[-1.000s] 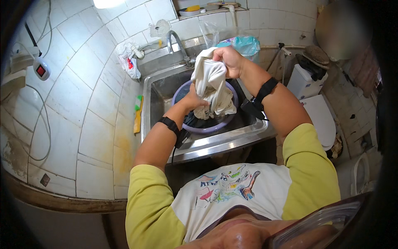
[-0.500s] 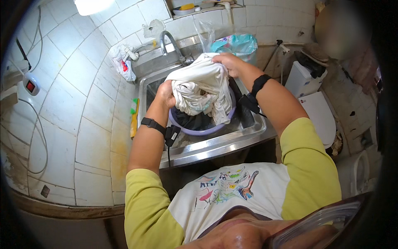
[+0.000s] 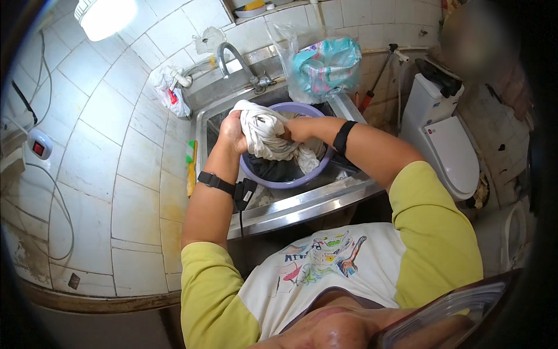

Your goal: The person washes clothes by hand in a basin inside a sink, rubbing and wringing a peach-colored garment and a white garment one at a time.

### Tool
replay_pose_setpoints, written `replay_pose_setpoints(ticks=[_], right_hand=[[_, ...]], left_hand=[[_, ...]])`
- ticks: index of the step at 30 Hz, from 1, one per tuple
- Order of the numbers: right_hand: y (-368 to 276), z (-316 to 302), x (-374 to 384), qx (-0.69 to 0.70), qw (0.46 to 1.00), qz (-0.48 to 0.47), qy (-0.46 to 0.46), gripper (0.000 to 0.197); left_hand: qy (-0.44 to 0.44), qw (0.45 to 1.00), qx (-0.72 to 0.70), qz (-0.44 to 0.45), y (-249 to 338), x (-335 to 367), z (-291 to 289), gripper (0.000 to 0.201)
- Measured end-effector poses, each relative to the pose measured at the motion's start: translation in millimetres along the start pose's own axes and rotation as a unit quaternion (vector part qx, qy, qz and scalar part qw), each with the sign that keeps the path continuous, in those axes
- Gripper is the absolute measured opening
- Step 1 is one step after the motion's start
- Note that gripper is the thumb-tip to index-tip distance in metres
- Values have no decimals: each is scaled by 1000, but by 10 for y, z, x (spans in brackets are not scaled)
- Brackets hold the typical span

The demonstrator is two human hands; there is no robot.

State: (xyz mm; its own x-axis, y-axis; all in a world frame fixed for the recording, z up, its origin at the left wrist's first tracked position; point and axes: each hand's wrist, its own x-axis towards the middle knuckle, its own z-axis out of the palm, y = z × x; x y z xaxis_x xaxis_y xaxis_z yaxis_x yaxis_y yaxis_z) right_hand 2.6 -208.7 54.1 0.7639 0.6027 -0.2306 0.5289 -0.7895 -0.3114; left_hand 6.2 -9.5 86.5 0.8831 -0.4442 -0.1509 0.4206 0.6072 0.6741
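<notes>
A bunched white cloth garment [image 3: 263,132] hangs between my hands over a lavender basin [image 3: 286,185]. At its left end, my left hand [image 3: 233,134] is closed around the gathered fabric. My right hand [image 3: 303,129] grips the cloth from the right, its fingers partly buried in the folds. The garment's loose lower end trails into the basin. Dark fabric [image 3: 268,168] lies in the basin beneath it. The basin stands inside a stainless steel sink [image 3: 302,210].
A curved faucet [image 3: 233,55] rises behind the basin. A turquoise plastic bag [image 3: 326,67] sits at the sink's back right corner, and a white bag [image 3: 168,87] hangs at the left wall. To the right stands a toilet [image 3: 453,154]. A yellow-handled brush [image 3: 191,174] is beside the sink's left edge.
My right hand has come down and inward from the garment's top right. The spread cloth is now bunched tighter and lies more to the left, exposing the basin's back rim.
</notes>
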Motion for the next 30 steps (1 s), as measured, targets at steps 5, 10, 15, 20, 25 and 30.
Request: replay_pose_setpoints(ticks=[5, 10, 15, 20, 25, 30], right_hand=[[482, 636, 331, 14, 982, -147, 114, 47], [102, 55, -50, -40, 999, -4, -28, 30], [679, -106, -118, 238, 960, -45, 141, 22], [591, -489, -353, 455, 864, -24, 213, 13], [277, -969, -496, 501, 828, -49, 246, 14], [98, -1110, -428, 544, 792, -71, 267, 18]], left_hand=[[7, 1000, 3, -7, 1, -14, 260, 36], [-26, 1000, 1, -3, 123, -80, -18, 36], [126, 989, 77, 27, 69, -107, -171, 36], [190, 960, 197, -55, -19, -89, -391, 37], [228, 928, 277, -99, -124, -32, -401, 44], [161, 863, 476, 47, -161, -142, 84, 92]])
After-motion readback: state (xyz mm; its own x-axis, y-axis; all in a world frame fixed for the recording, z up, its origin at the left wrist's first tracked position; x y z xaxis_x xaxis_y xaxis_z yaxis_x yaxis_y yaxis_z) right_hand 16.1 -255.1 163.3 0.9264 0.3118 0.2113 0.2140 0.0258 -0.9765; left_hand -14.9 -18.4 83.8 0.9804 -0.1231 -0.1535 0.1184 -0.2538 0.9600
